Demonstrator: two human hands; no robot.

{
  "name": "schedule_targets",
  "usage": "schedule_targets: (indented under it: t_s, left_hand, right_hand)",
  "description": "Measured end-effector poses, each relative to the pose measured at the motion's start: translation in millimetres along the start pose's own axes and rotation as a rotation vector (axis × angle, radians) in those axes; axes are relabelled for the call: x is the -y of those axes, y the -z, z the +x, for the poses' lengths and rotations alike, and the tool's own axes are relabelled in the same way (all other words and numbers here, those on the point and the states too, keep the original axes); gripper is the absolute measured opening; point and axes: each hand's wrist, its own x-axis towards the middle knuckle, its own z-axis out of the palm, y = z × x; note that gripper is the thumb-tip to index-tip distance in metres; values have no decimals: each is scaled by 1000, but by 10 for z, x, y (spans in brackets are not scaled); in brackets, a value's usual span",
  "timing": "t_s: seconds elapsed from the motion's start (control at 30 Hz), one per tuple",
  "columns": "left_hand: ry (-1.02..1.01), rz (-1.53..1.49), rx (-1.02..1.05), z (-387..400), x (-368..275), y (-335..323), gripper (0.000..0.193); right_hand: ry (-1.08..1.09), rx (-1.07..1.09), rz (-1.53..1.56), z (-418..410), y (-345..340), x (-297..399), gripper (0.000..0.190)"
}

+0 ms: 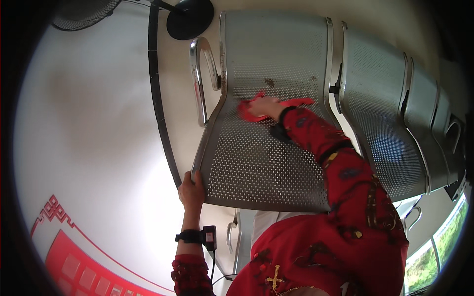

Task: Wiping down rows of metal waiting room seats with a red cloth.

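Observation:
A perforated metal bench seat stretches out before me, its backrest rising at the far side. My right hand presses a red cloth onto the seat where it curves up into the backrest. The hand looks slightly blurred, and part of the cloth is hidden under it. Just above the cloth, a rusty brown spot marks the metal. At the near left corner, my left hand grips the seat's edge, thumb on top; its fingertips are partly hidden.
A chrome armrest stands at the seat's left. More joined seats run off to the right. Behind on the left is a fan's round black base. A white wall with red decoration flanks the left side.

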Motion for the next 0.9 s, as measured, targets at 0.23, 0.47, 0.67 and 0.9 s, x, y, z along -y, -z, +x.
schedule_targets:
  t_s: [0.23, 0.47, 0.67, 0.9]
  left_hand:
    - [-31, -120, -62, 12, 74, -94, 48]
    - [-176, -355, -151, 238, 376, -265, 63]
    - [-164, -377, 27, 214, 315, -271, 69]
    - [-316, -491, 74, 314, 423, -387, 70]
  right_hand:
    - [414, -188, -41, -616, 56, 1689, 52]
    - [725, -341, -174, -1779, -257, 1825, 51]
    - [731, -486, -358, -2955, -861, 1089, 48]
    - [432, -811, -459, -3269, -1438, 988, 46]
